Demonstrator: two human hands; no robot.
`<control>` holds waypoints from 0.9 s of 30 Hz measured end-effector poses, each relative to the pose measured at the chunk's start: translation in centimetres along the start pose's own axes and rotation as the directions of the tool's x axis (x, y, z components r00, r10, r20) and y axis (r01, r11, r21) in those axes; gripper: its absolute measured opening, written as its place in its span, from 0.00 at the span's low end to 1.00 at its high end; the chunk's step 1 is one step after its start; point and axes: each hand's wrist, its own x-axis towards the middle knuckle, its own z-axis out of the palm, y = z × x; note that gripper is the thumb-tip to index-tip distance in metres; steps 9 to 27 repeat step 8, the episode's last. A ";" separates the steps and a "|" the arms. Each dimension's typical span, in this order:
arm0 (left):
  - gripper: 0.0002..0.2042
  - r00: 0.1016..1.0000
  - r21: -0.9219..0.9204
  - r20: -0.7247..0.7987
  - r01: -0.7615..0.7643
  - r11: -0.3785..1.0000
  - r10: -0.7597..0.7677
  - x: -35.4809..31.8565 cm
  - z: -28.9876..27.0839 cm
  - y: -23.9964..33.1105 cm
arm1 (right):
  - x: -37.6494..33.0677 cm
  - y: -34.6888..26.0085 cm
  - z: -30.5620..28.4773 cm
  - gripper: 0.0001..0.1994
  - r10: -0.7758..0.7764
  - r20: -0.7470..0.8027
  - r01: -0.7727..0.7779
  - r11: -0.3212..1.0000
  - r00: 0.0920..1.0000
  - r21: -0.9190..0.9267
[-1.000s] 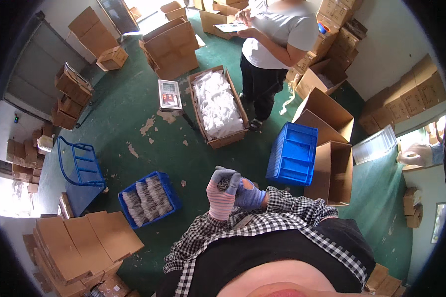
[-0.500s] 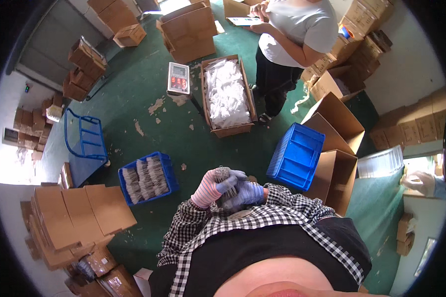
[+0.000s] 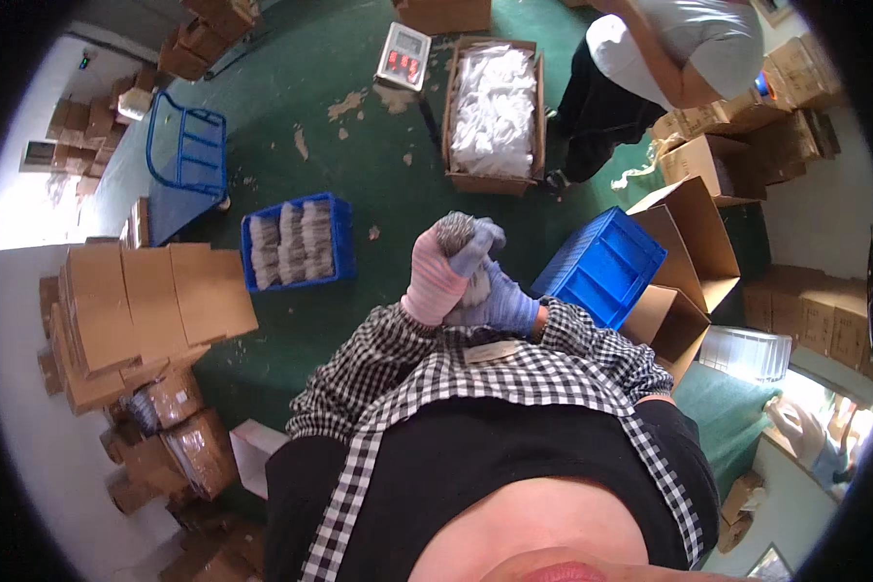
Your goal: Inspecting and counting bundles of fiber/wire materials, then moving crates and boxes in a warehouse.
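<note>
My two gloved hands meet in front of my chest, above the checked apron (image 3: 543, 369). My left hand (image 3: 436, 276), in a pink-striped glove with bluish fingers, is closed round a grey knitted bundle (image 3: 456, 230) whose rounded end shows above the fingers. My right hand (image 3: 500, 301), in a blue-violet glove, presses against the bundle's lower part from the right. Its fingertips are partly hidden. To the left on the floor, a blue crate (image 3: 344, 238) holds rows of similar grey-and-white bundles.
A carton (image 3: 495, 182) of white items stands ahead, beside a scale (image 3: 404, 56). At right are stacked blue crates (image 3: 606, 267) and open cartons (image 3: 689, 242). Flattened cardboard (image 3: 150, 296) and a blue trolley (image 3: 189, 150) lie left. A person (image 3: 689, 48) stands at far right.
The view has shifted, so floor objects sit higher in the picture. My hands are raised further out from my body, still together round the grey bundle. The other person's tablet-like sheet is out of view.
</note>
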 end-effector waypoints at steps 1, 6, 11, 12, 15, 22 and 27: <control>0.05 0.999 -0.085 -0.004 0.042 0.995 -0.043 0.0 -0.6 -0.8 | 0.0 -2.6 -0.4 0.53 0.043 -0.061 -0.040 0.998 0.997 0.043; 0.12 0.975 -0.163 0.138 0.198 0.967 -0.176 0.3 -2.7 -0.5 | -0.5 -4.6 -1.1 0.37 0.337 0.153 -0.369 0.827 0.929 0.424; 0.29 0.967 -0.132 0.251 0.084 0.988 -0.048 0.6 -4.5 -0.5 | 0.2 -4.7 -2.6 0.37 0.256 0.310 -0.289 0.955 0.916 0.068; 0.29 0.967 -0.132 0.251 0.084 0.988 -0.048 0.6 -4.5 -0.5 | 0.2 -4.7 -2.6 0.37 0.256 0.310 -0.289 0.955 0.916 0.068; 0.29 0.967 -0.132 0.251 0.084 0.988 -0.048 0.6 -4.5 -0.5 | 0.2 -4.7 -2.6 0.37 0.256 0.310 -0.289 0.955 0.916 0.068; 0.29 0.967 -0.132 0.251 0.084 0.988 -0.048 0.6 -4.5 -0.5 | 0.2 -4.7 -2.6 0.37 0.256 0.310 -0.289 0.955 0.916 0.068; 0.29 0.967 -0.132 0.251 0.084 0.988 -0.048 0.6 -4.5 -0.5 | 0.2 -4.7 -2.6 0.37 0.256 0.310 -0.289 0.955 0.916 0.068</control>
